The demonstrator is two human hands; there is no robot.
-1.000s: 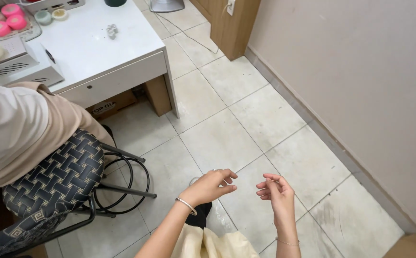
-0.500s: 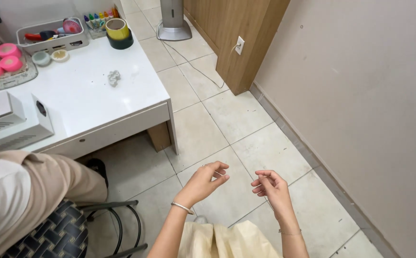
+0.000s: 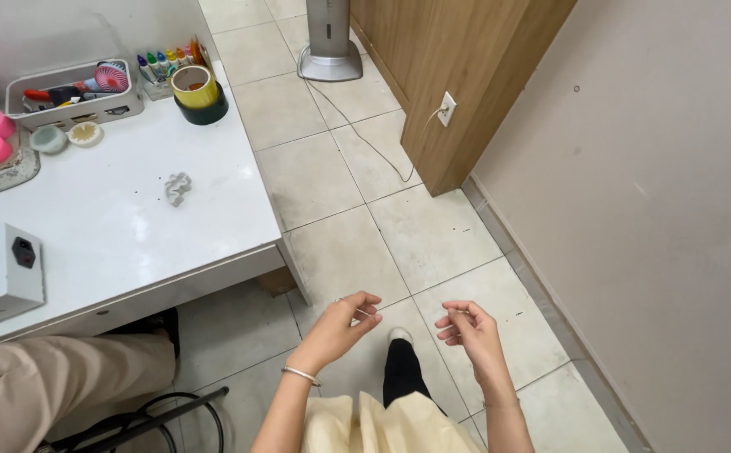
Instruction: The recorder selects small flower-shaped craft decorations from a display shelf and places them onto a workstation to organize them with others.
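Left of the white table (image 3: 130, 226) edge sits a person in beige trousers (image 3: 38, 386); a small crumpled scrap (image 3: 177, 188) lies on its top. Right of the table, over the floor tiles (image 3: 432, 235), my left hand (image 3: 340, 325) pinches a thin thread (image 3: 364, 312). My right hand (image 3: 466, 329) curls loosely nearby; I cannot tell whether it grips the thread.

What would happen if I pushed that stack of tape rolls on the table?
The stack of tape rolls looks round and sits flat on the white table, so it would probably slide, not roll. The yellow top roll might slip off the dark one. It stands close to the table's edge, so it could fall.
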